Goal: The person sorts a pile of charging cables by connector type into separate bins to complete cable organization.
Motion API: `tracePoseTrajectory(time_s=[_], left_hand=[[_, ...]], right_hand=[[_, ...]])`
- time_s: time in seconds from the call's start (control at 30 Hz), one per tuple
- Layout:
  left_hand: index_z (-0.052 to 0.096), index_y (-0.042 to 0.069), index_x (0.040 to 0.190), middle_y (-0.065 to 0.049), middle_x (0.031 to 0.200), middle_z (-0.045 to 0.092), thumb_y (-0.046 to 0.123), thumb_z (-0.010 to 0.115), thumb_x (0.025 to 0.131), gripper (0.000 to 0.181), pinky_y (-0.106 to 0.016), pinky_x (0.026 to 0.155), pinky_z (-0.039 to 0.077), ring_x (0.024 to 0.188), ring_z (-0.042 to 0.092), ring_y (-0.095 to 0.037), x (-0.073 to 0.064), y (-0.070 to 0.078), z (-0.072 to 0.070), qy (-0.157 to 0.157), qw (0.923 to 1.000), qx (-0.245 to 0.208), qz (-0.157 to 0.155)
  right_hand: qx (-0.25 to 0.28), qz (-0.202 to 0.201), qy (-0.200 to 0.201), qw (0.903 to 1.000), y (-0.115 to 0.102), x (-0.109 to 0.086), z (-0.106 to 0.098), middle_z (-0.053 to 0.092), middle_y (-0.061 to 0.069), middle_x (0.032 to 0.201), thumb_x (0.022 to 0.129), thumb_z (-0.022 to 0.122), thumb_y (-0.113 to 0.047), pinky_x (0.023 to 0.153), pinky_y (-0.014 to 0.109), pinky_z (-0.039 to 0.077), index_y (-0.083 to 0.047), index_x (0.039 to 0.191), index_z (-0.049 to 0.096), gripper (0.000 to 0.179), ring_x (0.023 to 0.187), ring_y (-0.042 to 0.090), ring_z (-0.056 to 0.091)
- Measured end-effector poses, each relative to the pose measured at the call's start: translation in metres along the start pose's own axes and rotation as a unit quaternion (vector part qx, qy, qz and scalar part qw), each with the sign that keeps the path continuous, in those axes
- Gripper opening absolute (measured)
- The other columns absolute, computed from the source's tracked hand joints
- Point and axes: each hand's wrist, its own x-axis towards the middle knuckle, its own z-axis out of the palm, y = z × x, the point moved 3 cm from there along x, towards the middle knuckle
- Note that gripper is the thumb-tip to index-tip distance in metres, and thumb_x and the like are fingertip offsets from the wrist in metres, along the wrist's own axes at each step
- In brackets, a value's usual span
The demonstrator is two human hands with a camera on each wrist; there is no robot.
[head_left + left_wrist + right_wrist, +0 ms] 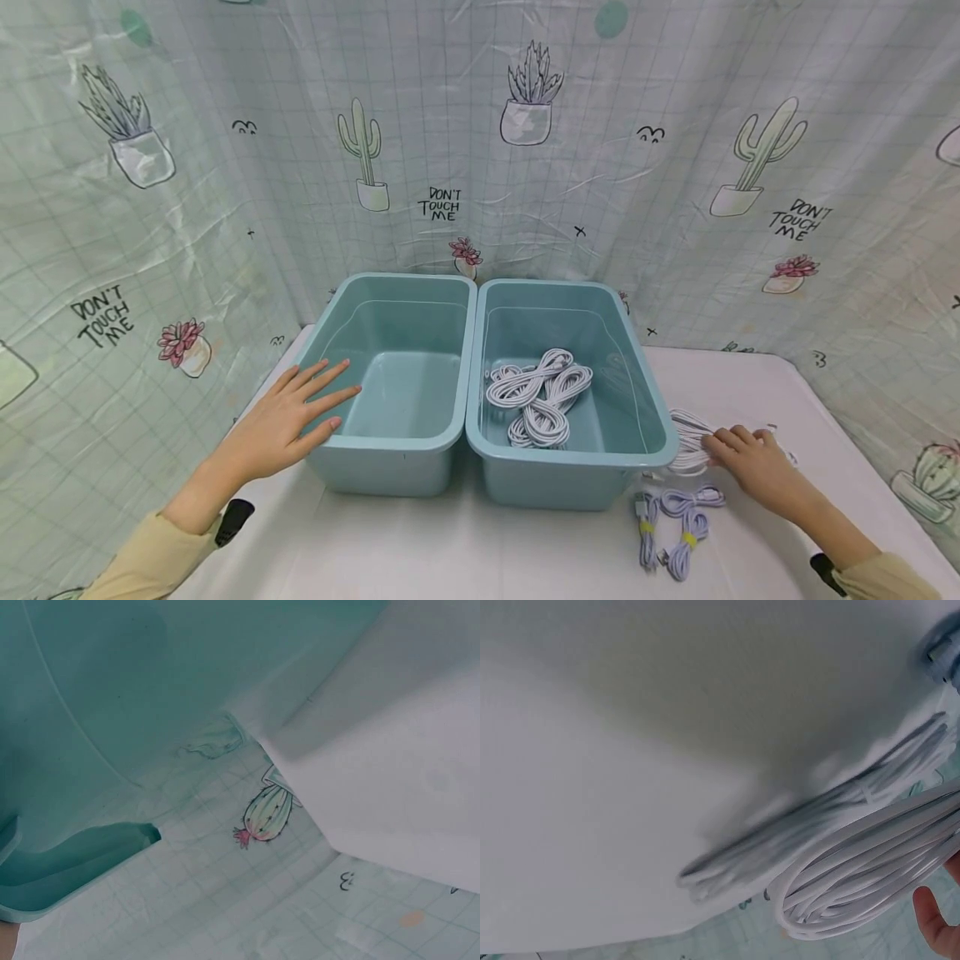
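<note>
In the head view my left hand (288,421), fingers spread and straight, lies over the left front edge of the left teal bin (386,446). A bit of that hand shows in the left wrist view's lower corner. To the right of the right bin (555,460), my right hand (753,467) holds a coiled white cable (870,862) by one side. In the right wrist view its fingers (934,922) enter at the right edge. Beneath that coil, another white cable bundle (780,851) lies on the table. Several figure-eight white cables (540,396) are piled inside the right bin.
Near the right bin's front corner lie short pale cables (678,533), some with yellow ties. Both bins stand side by side on a white table (405,542). A cactus-print curtain (480,167) hangs behind and along both sides.
</note>
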Motion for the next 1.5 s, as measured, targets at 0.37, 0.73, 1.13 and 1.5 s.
tracePoseTrajectory(time_s=[0.37, 0.73, 1.13, 1.5], left_hand=[[0.05, 0.024, 0.128, -0.003, 0.143, 0.034, 0.029, 0.054, 0.087, 0.041, -0.05, 0.1, 0.025, 0.128, 0.034, -0.034, 0.0, 0.0, 0.0, -0.001, 1.0, 0.001, 0.0], [0.051, 0.023, 0.127, -0.003, 0.143, 0.035, 0.03, 0.055, 0.086, 0.041, -0.05, 0.101, 0.025, 0.128, 0.034, -0.033, 0.0, 0.001, -0.001, -0.008, 0.9999, 0.006, -0.002], [0.049, 0.025, 0.128, -0.003, 0.143, 0.034, 0.028, 0.056, 0.086, 0.043, -0.05, 0.101, 0.024, 0.128, 0.033, -0.033, 0.0, 0.0, -0.001, -0.009, 0.9999, 0.004, -0.003], [0.049, 0.026, 0.128, -0.004, 0.142, 0.035, 0.028, 0.054, 0.087, 0.041, -0.052, 0.1, 0.025, 0.127, 0.034, -0.035, -0.001, 0.001, -0.001, 0.001, 1.0, 0.002, 0.004]], right_hand=[[-0.01, -0.013, 0.009, 0.9998, 0.008, 0.014, -0.013, 0.054, -0.001, 0.082, 0.094, 0.008, -0.042, 0.059, 0.043, 0.039, -0.016, 0.092, 0.052, 0.051, 0.076, 0.019, 0.05], [-0.026, -0.017, 0.005, 0.9995, 0.016, 0.023, -0.026, 0.056, 0.003, 0.086, 0.094, 0.004, -0.041, 0.06, 0.046, 0.039, -0.013, 0.095, 0.053, 0.057, 0.081, 0.023, 0.051], [-0.037, -0.024, 0.046, 0.998, 0.033, 0.043, -0.049, 0.054, 0.003, 0.083, 0.095, 0.008, -0.044, 0.061, 0.047, 0.037, -0.012, 0.093, 0.051, 0.054, 0.08, 0.024, 0.049], [-0.034, -0.021, 0.064, 0.9972, 0.044, 0.071, -0.072, 0.056, 0.007, 0.086, 0.096, 0.01, -0.043, 0.065, 0.05, 0.037, -0.01, 0.094, 0.052, 0.053, 0.083, 0.028, 0.049]])
